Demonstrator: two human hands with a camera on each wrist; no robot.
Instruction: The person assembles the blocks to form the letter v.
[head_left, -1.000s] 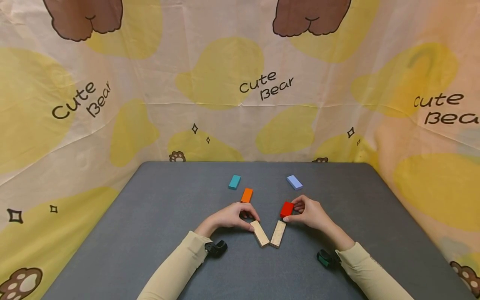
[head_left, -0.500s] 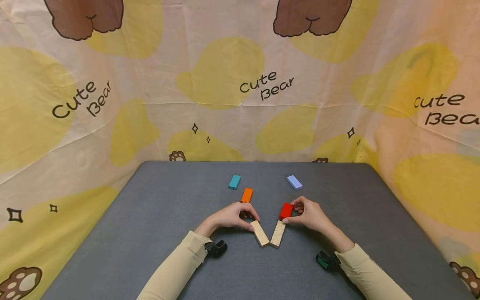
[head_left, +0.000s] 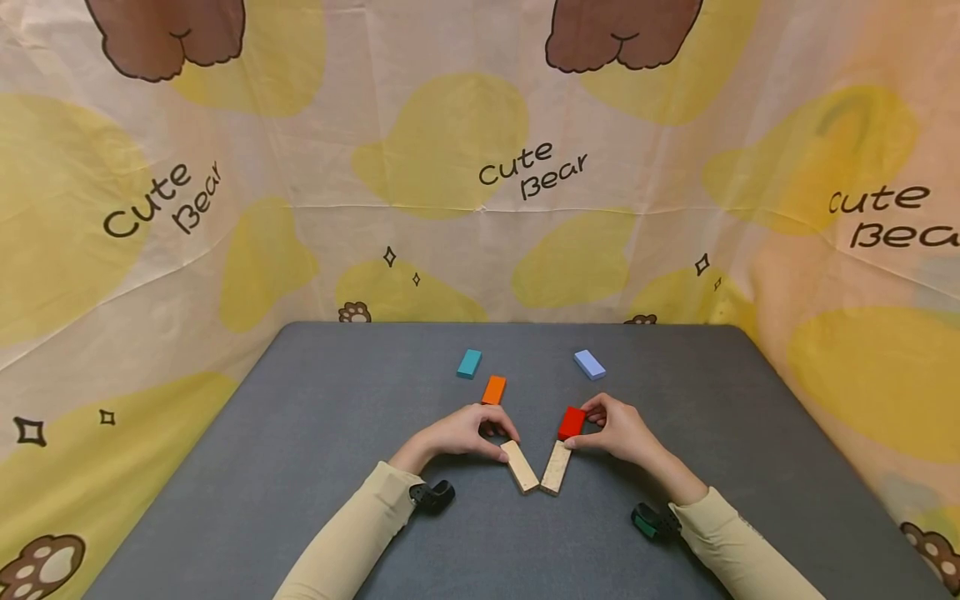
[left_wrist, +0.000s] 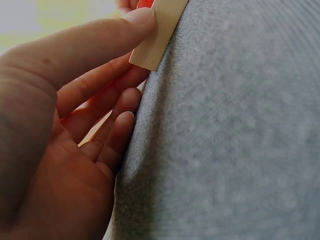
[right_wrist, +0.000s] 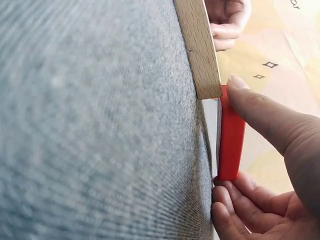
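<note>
Two plain wooden blocks form a V on the table in the head view, their near ends close together. My left hand point(head_left: 465, 432) pinches the far end of the left wooden block point(head_left: 521, 467); in the left wrist view, the thumb lies against that block's side. With thumb and fingers, my right hand point(head_left: 621, 427) holds a red block point(head_left: 572, 422) by its two ends. The red block is at the far end of the right wooden block point(head_left: 555, 469). From the right wrist, the red block point(right_wrist: 231, 137) appears slightly raised off the table, its end overlapping the wooden block's corner.
An orange block point(head_left: 494, 389) lies just beyond my left hand. Farther back are a teal block point(head_left: 469, 364) on the left and a light purple block point(head_left: 589, 365) on the right. A printed cloth point(head_left: 450, 167) hangs behind the grey table point(head_left: 315, 400).
My right hand has shifted the red block slightly left and toward me, over the far end of the right wooden block. The left hand and the wooden blocks have stayed put.
</note>
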